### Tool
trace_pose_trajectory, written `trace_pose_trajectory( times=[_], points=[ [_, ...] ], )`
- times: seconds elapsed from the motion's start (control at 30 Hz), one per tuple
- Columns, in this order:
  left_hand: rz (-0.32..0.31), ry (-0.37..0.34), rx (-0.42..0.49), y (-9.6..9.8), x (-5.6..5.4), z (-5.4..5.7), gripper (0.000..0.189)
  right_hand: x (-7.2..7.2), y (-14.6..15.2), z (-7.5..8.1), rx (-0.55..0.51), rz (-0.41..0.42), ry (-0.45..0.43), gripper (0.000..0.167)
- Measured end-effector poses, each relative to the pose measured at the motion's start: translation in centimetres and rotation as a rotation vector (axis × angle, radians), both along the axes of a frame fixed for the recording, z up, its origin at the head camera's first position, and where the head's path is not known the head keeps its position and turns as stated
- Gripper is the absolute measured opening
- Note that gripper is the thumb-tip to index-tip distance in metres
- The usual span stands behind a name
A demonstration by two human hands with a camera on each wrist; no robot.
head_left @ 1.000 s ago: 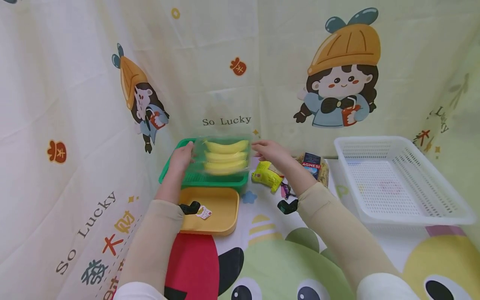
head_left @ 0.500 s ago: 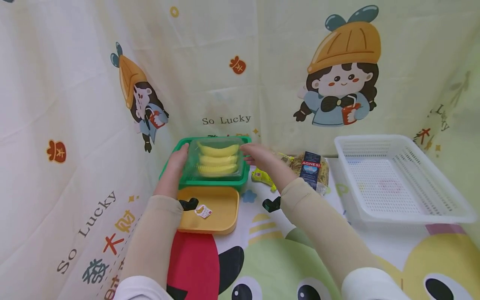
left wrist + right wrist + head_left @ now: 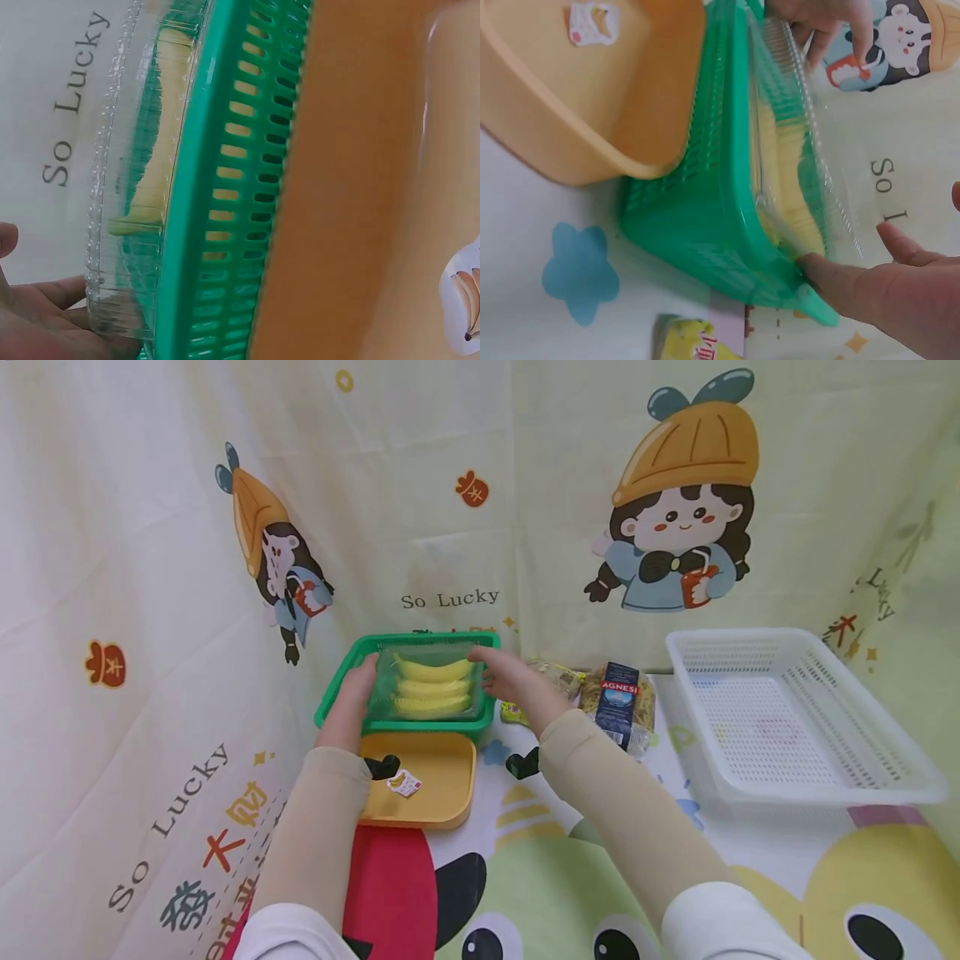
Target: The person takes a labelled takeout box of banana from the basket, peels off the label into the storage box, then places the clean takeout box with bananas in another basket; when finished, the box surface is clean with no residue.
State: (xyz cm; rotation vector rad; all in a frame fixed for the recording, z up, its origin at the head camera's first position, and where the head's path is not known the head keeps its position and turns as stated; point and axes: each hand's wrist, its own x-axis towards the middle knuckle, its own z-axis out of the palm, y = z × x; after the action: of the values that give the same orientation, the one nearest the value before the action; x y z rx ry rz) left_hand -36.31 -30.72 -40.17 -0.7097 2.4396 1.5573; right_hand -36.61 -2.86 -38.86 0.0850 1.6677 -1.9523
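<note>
A clear plastic box (image 3: 386, 703) with several bananas (image 3: 433, 687) inside sits within the green basket (image 3: 330, 697). In the left wrist view the box's ridged lid edge (image 3: 96, 225) stands above the basket rim. My left hand (image 3: 356, 697) lies along the box's left side, fingers extended at its corner and thumb held away. On the opposite side is my right hand (image 3: 517, 683), its fingertips right at the box's end by the basket rim and its thumb raised in the right wrist view. Neither hand curls round the box.
An orange tray (image 3: 450, 806) with a small banana-print label (image 3: 405, 782) stands in front of the basket. Right of it are a yellow packet (image 3: 513, 713) and an AGNESI pasta bag (image 3: 621, 702). A white perforated basket (image 3: 720, 789) is at far right. Printed cloth hangs behind.
The banana box has come down and slightly left into the green basket. My right hand has moved left with it, and both hands now loosely flank the box.
</note>
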Motion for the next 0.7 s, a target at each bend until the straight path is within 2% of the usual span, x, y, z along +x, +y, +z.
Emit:
trace_pose_trajectory(
  times=[0.13,0.27,0.43,0.6,0.7],
  points=[
    [0.002,0.007,0.029,-0.1,0.0,-0.5,0.087,0.2,-0.7,0.0,-0.037,-0.04,0.007,0.055],
    [0.02,0.007,0.034,-0.3,-0.3,-1.0,0.084,0.3,-1.3,-0.1,-0.06,-0.044,-0.006,0.054],
    [0.046,-0.02,0.028,-0.6,-0.7,-1.7,0.084,0.2,-2.2,-0.7,-0.044,-0.065,-0.026,0.057],
    [0.014,-0.032,0.005,-1.0,-1.1,-2.6,0.084,0.2,-3.2,-1.2,0.019,-0.051,-0.001,0.056],
    [-0.014,-0.034,-0.026,-1.1,-1.4,-3.1,0.084,0.3,-3.6,-1.6,0.059,-0.038,-0.023,0.057]
  ],
)
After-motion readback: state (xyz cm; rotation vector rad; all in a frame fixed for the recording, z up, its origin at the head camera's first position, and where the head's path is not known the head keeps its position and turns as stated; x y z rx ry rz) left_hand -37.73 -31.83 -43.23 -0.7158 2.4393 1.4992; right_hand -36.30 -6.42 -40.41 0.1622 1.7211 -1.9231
